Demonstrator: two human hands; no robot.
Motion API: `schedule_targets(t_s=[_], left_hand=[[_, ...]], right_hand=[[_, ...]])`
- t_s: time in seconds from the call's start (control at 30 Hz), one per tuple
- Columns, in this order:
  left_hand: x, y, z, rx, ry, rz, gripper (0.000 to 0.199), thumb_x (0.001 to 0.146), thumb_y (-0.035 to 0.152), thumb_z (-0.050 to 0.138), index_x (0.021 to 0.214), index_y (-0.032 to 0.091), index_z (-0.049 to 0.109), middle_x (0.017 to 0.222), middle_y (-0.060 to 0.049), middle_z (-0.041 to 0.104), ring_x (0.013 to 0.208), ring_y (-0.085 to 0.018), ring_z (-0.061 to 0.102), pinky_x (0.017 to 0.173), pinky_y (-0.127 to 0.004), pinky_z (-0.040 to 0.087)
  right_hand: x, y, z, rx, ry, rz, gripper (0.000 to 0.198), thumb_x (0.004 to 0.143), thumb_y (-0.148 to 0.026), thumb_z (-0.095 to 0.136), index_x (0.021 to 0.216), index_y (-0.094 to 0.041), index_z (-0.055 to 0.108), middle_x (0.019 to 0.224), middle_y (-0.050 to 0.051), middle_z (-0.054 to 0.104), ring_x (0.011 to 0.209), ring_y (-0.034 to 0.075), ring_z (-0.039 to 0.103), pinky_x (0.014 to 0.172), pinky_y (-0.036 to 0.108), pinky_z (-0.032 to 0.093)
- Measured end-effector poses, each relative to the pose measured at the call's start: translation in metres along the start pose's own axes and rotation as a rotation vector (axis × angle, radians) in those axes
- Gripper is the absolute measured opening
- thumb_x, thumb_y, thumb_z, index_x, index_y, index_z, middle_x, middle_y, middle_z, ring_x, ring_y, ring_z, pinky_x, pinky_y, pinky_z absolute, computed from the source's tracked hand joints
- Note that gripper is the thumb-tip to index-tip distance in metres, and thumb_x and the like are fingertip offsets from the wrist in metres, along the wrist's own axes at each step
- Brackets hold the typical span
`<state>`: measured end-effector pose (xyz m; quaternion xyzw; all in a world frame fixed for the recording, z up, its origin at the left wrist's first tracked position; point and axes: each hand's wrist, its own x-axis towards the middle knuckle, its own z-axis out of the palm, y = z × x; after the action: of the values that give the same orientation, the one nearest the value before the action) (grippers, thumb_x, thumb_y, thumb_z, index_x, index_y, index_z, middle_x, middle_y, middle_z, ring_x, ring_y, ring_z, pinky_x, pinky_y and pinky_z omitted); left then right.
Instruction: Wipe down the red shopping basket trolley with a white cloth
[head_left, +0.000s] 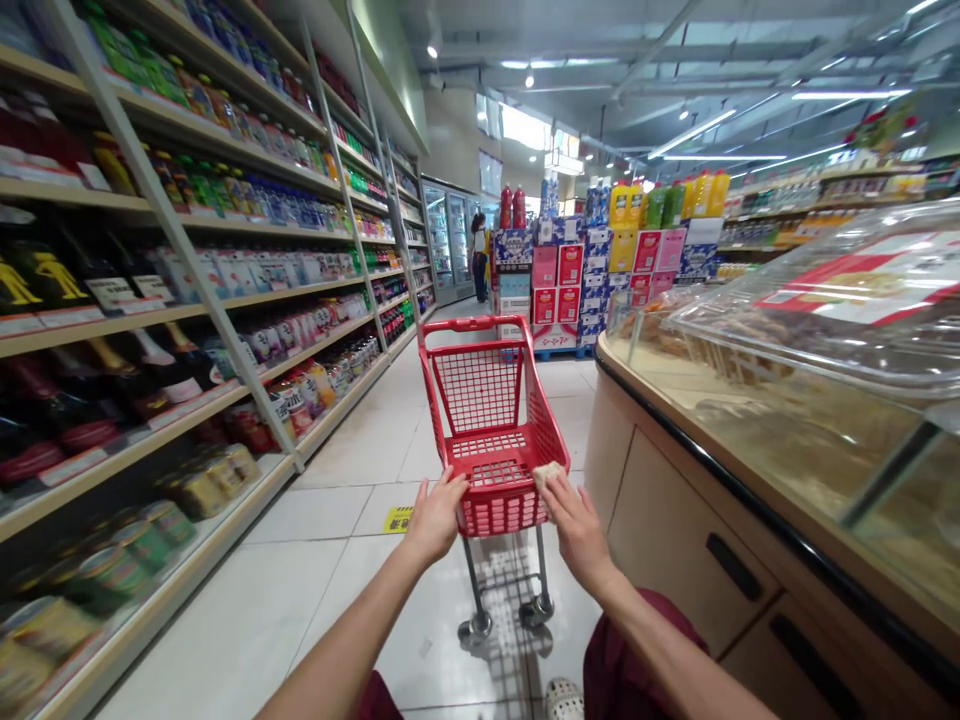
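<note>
A small red shopping cart (495, 450) with a plastic grid basket stands in front of me, with nothing visible in the basket. My left hand (436, 515) is closed on the left corner of its near rim, thumb raised. At the right corner, my right hand (574, 515) presses a crumpled off-white cloth or wipe (550, 474) against the rim. Its fingers lie together over that piece, and their tips are partly hidden. Below the basket, grey legs end in wheels (475, 628) on the tiled floor.
Tall shelves (247, 300) of bottles and cans line the left. A counter (675, 480) with clear covers curves along the right. Stacked drink boxes (559, 290) stand ahead, and a person (478, 258) is near the glass-door fridges (446, 235). A yellow sticker (398, 519) marks the floor.
</note>
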<state>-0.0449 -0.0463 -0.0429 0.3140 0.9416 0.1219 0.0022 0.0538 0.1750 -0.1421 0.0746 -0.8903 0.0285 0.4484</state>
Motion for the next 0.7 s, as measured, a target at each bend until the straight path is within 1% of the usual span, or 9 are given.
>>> schedule_targets(t_s=[0.07, 0.13, 0.3, 0.33, 0.43, 0.5, 0.57, 0.63, 0.7], left_hand=[[0.000, 0.000, 0.000, -0.013, -0.005, -0.005, 0.051, 0.073, 0.004, 0.027, 0.117, 0.021, 0.047, 0.132, -0.003, 0.043, 0.130, -0.018, 0.023, 0.105, -0.050, 0.013], [0.000, 0.000, 0.001, -0.013, -0.001, -0.004, 0.052, 0.073, 0.003, 0.027, 0.117, 0.021, 0.047, 0.132, -0.003, 0.043, 0.130, -0.017, 0.022, 0.105, -0.050, 0.013], [0.000, 0.000, 0.003, 0.013, 0.022, -0.003, 0.053, 0.072, 0.001, 0.028, 0.118, 0.021, 0.046, 0.133, -0.004, 0.041, 0.130, -0.017, 0.022, 0.105, -0.050, 0.013], [-0.001, 0.000, 0.003, 0.013, 0.020, -0.005, 0.053, 0.072, 0.001, 0.028, 0.118, 0.021, 0.046, 0.133, -0.004, 0.042, 0.130, -0.017, 0.022, 0.105, -0.051, 0.013], [-0.001, 0.001, 0.002, 0.005, 0.011, -0.012, 0.053, 0.073, 0.000, 0.026, 0.118, 0.022, 0.046, 0.132, -0.003, 0.043, 0.130, -0.017, 0.022, 0.105, -0.051, 0.013], [-0.001, 0.002, 0.002, 0.006, 0.010, -0.011, 0.052, 0.073, 0.001, 0.027, 0.117, 0.022, 0.047, 0.132, -0.003, 0.043, 0.130, -0.017, 0.022, 0.105, -0.051, 0.014], [-0.001, 0.002, 0.002, 0.012, 0.017, -0.005, 0.051, 0.074, 0.002, 0.028, 0.116, 0.022, 0.047, 0.133, -0.004, 0.042, 0.130, -0.018, 0.022, 0.105, -0.052, 0.013], [0.000, 0.003, 0.004, 0.015, 0.023, -0.003, 0.050, 0.074, 0.002, 0.028, 0.116, 0.021, 0.047, 0.133, -0.004, 0.042, 0.129, -0.018, 0.023, 0.105, -0.052, 0.013], [0.000, 0.003, 0.005, 0.010, 0.026, -0.002, 0.050, 0.074, 0.003, 0.028, 0.117, 0.021, 0.046, 0.133, -0.004, 0.042, 0.129, -0.019, 0.023, 0.105, -0.052, 0.013]], right_hand=[[-0.008, 0.003, 0.004, -0.001, -0.060, -0.016, 0.053, 0.076, 0.004, 0.030, 0.119, -0.020, 0.050, 0.118, 0.007, 0.056, 0.119, 0.016, 0.041, 0.098, 0.039, 0.032], [-0.013, 0.006, 0.004, 0.009, -0.108, -0.018, 0.056, 0.075, 0.005, 0.029, 0.121, -0.021, 0.048, 0.119, 0.006, 0.056, 0.119, 0.015, 0.041, 0.098, 0.037, 0.033], [-0.005, 0.012, 0.005, 0.007, 0.032, 0.117, 0.050, 0.080, -0.003, 0.032, 0.126, -0.020, 0.042, 0.130, 0.010, 0.044, 0.124, 0.020, 0.034, 0.100, 0.045, 0.029], [-0.007, 0.012, 0.008, 0.005, 0.029, 0.127, 0.050, 0.080, -0.002, 0.032, 0.125, -0.020, 0.044, 0.130, 0.010, 0.045, 0.123, 0.019, 0.035, 0.099, 0.045, 0.031], [-0.021, 0.012, 0.014, 0.023, -0.075, 0.121, 0.054, 0.078, 0.002, 0.029, 0.121, -0.025, 0.048, 0.127, 0.007, 0.049, 0.117, 0.017, 0.043, 0.094, 0.039, 0.039], [-0.022, 0.014, 0.011, 0.051, -0.082, 0.137, 0.053, 0.079, 0.000, 0.030, 0.122, -0.026, 0.048, 0.127, 0.007, 0.048, 0.116, 0.017, 0.044, 0.093, 0.038, 0.040], [-0.007, 0.019, 0.004, 0.075, 0.005, 0.188, 0.049, 0.081, -0.004, 0.032, 0.125, -0.023, 0.044, 0.131, 0.009, 0.043, 0.120, 0.020, 0.040, 0.096, 0.041, 0.036], [0.018, 0.021, -0.001, 0.084, 0.089, 0.235, 0.049, 0.082, -0.007, 0.035, 0.129, -0.021, 0.039, 0.135, 0.011, 0.037, 0.124, 0.021, 0.034, 0.099, 0.044, 0.031], [0.040, 0.014, 0.002, 0.074, 0.089, 0.249, 0.051, 0.081, -0.006, 0.034, 0.130, -0.020, 0.037, 0.134, 0.012, 0.039, 0.125, 0.021, 0.031, 0.099, 0.046, 0.030]])
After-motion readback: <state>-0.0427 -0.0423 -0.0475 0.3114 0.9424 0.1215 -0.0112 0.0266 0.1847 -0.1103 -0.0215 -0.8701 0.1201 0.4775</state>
